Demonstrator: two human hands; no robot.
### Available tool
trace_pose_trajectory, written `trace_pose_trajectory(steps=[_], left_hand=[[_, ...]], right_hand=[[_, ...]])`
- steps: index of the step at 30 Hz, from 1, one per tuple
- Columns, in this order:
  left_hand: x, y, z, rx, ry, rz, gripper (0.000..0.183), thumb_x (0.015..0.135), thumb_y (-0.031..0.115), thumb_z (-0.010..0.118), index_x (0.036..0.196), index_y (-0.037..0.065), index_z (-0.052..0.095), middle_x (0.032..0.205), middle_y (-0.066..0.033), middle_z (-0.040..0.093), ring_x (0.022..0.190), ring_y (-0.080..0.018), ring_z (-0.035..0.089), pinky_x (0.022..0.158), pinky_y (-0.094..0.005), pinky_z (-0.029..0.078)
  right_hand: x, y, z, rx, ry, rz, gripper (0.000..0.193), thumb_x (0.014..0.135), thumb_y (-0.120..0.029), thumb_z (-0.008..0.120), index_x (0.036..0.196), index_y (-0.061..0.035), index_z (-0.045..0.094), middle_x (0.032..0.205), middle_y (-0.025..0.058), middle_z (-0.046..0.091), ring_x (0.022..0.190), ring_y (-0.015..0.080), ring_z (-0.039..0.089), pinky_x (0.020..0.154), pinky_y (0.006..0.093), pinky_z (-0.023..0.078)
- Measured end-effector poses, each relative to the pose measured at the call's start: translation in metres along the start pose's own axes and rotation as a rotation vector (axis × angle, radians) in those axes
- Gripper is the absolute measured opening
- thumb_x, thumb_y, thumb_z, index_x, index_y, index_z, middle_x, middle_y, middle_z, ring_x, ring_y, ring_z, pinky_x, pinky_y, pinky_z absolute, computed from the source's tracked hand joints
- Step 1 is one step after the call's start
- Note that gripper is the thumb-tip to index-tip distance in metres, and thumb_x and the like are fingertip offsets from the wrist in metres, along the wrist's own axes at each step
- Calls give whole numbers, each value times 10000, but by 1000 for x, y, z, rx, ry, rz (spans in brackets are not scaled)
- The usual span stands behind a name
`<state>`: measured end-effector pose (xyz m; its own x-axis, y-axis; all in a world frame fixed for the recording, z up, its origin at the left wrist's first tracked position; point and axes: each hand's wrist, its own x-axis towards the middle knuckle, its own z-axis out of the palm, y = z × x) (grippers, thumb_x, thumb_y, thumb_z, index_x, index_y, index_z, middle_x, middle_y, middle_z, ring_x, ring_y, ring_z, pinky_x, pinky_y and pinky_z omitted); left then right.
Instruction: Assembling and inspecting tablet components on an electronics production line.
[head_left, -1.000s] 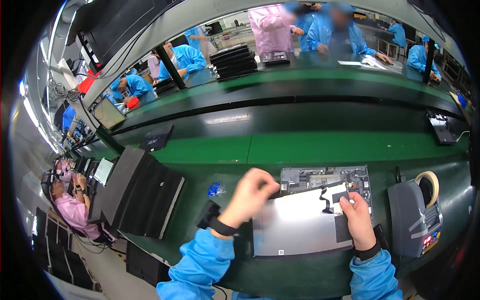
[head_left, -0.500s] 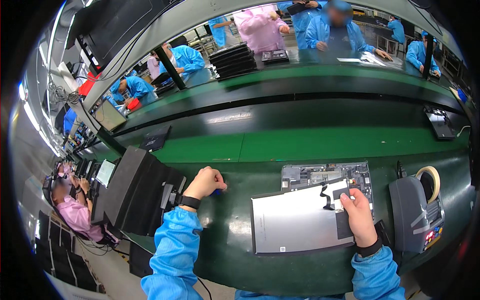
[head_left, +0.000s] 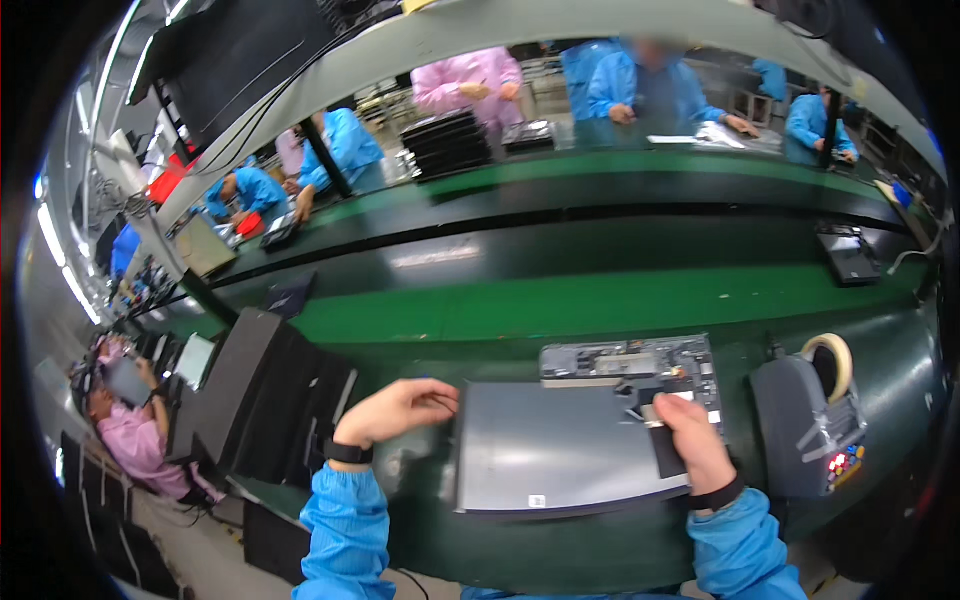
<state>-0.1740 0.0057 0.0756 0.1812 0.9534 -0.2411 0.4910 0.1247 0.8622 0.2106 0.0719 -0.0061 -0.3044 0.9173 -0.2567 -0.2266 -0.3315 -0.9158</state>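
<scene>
the dark green counter (head_left: 480, 560) spreads across my view, a black stack (head_left: 275, 400) on its left part. in front of me the grey panel (head_left: 560, 440) lies between my two hands, overlapping the near part of an opened computer base (head_left: 600, 362) with bare circuitry. my right hand (head_left: 695, 440) pinches the panel's right edge, thumb on top, other fingers hidden. my left hand (head_left: 400, 410) is loosely curled, fingers parted from the thumb, beside the panel's far left corner; i cannot tell whether they touch.
</scene>
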Motion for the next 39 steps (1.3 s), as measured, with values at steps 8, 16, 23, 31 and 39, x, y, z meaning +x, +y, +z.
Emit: trace_pose_trajectory(steps=[8,16,23,31,39], left_hand=[[102,45,95,-990,-210,516,277,961,221,458,1099,-8,530,1168,-189,581,1099,-273,562,999,-390,424],[150,99,100,-297,-6,396,421,855,431,648,931,18,615,801,-16,628,714,-94,570,657,-263,465],[163,121,118,396,37,341,508,726,454,741,854,-27,639,764,-150,639,729,-222,605,689,-339,485],[146,73,84,57,732,532,151,867,138,567,894,-5,607,812,-145,619,748,-217,608,693,-319,489],[81,-3,90,-153,132,-187,351,944,348,471,891,9,546,730,-43,576,545,-95,534,431,-226,431]], right_hand=[[-24,17,80,605,-260,405,339,976,-316,462,1072,-11,576,1005,98,655,864,198,641,808,339,520],[-63,-34,32,9,-8,-170,349,977,-268,399,1117,35,501,982,156,586,763,259,652,617,369,577],[-44,-64,-17,-31,159,-475,320,958,-248,503,1061,39,601,941,88,652,828,131,595,745,241,456],[-3,-19,-48,-404,391,-417,260,931,-198,552,867,48,605,720,3,575,665,68,479,593,247,405],[5,-15,-40,-526,451,-342,281,923,-199,562,891,78,595,718,63,606,684,110,536,631,284,445]])
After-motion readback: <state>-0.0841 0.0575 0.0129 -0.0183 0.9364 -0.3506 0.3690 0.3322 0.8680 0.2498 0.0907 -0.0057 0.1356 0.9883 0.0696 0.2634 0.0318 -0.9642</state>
